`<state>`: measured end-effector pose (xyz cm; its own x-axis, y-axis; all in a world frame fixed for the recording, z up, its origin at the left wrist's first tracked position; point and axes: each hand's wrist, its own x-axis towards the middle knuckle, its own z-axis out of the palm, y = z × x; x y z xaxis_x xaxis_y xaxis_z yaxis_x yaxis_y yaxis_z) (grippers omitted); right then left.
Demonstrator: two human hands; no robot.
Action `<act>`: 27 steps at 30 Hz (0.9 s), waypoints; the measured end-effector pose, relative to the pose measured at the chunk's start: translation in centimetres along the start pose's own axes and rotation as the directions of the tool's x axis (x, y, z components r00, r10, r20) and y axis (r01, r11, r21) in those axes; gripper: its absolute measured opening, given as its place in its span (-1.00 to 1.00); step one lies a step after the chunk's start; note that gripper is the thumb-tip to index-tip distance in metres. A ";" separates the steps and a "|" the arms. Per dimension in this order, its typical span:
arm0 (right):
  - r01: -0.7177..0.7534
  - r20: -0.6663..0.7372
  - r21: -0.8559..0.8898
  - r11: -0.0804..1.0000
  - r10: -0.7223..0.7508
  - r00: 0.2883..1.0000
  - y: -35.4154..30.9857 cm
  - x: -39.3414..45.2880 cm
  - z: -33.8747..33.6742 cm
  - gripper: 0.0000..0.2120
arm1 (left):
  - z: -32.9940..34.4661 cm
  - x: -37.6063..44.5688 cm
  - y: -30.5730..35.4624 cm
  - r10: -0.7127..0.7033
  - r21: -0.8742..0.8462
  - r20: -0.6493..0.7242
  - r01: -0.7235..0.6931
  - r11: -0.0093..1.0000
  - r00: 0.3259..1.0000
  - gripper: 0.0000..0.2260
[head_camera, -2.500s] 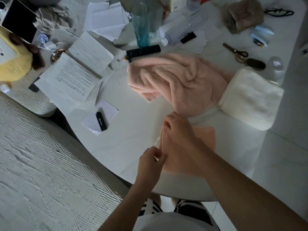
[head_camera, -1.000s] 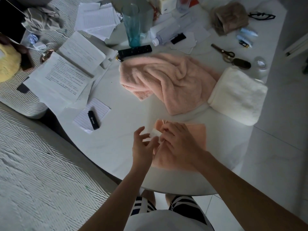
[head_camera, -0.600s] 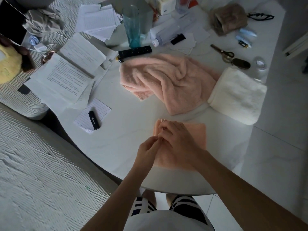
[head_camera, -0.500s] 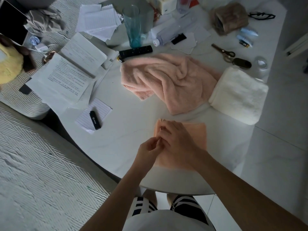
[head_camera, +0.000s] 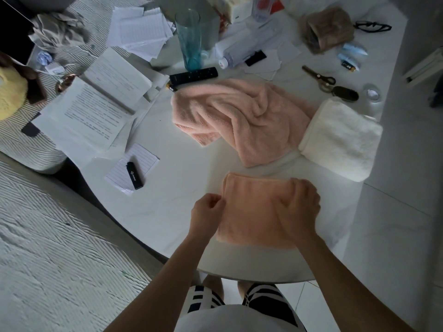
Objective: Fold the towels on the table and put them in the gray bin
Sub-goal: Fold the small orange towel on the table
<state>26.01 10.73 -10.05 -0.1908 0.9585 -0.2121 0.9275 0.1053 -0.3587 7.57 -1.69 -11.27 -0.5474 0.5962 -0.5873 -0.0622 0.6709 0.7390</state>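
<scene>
Two hands on peach towel (head_camera: 251,207) (labels unreadable)

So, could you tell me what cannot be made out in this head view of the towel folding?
- Gray bin: nowhere in the head view.
- Small peach towel: its right part lies under the right hand; the layers cannot be counted.
- Left hand: fingertips at the towel's left edge curl out of sight.
- Printed papers: text too small to read.
- Yellow object: cut off by the left edge.

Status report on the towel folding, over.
Left hand pinches the orange towel at its left edge; right hand presses its right side. Pink towel unfolded, white towel folded. Gray bin not in view.
</scene>
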 end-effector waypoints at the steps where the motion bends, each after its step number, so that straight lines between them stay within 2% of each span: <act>1: -0.091 0.012 0.082 0.993 0.090 0.996 0.8 0.0 -0.2 -0.39 | 0.1 0.1 0.2 -0.011 0.015 -0.011 0.011 1.000 1.000 -0.88; 2: -0.143 0.022 0.168 0.975 0.141 0.990 1.5 -0.1 -0.4 -0.42 | 0.2 0.2 0.4 -0.022 0.019 -0.018 0.022 1.000 1.000 -0.88; 4: -0.187 0.049 0.309 0.932 0.181 0.982 2.2 -0.6 -0.5 -0.59 | 0.3 0.5 0.7 -0.045 0.031 -0.014 0.045 0.998 0.999 -0.90; 6: -0.222 0.081 0.358 0.907 0.207 0.975 2.3 -1.0 -0.5 -0.80 | 0.5 0.5 1.0 -0.057 0.061 -0.033 0.059 0.996 0.998 -0.93; 8: -0.252 0.079 0.403 0.880 0.241 0.967 2.2 -0.7 -0.4 -0.92 | 0.6 0.5 1.4 -0.030 0.099 -0.073 0.037 0.994 0.997 -0.95; 12: -0.289 0.068 0.372 0.882 0.285 0.956 3.2 -0.2 -0.3 -0.82 | 0.8 1.2 1.7 -0.071 0.133 -0.081 0.081 0.988 0.994 -0.97; 16: -0.385 0.194 0.339 0.859 0.336 0.922 4.4 -0.6 -0.5 -0.68 | 0.7 1.8 1.7 -0.103 0.173 -0.104 0.120 0.978 0.989 -0.86; 20: -0.424 0.337 0.294 0.856 0.322 0.885 4.3 -1.5 -0.8 -0.59 | 1.1 1.2 1.6 -0.106 0.202 -0.067 0.117 0.972 0.992 -0.87; 24: -0.529 0.486 0.339 0.778 0.337 0.806 4.3 -2.5 -0.8 -0.51 | 0.6 0.3 1.1 -0.264 -0.045 0.026 0.265 0.963 0.964 -0.83; 27: -0.471 0.441 0.403 0.785 0.284 0.851 4.8 -1.8 -1.5 -0.51 | 0.9 0.4 1.5 -0.459 -0.241 0.187 0.493 0.836 0.869 -0.72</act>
<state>31.29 9.88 -10.02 -0.0407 0.7290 -0.6833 0.6880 -0.4755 -0.5482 8.04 -0.02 -10.65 -0.2912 0.2922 -0.9109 -0.5228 0.7488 0.4073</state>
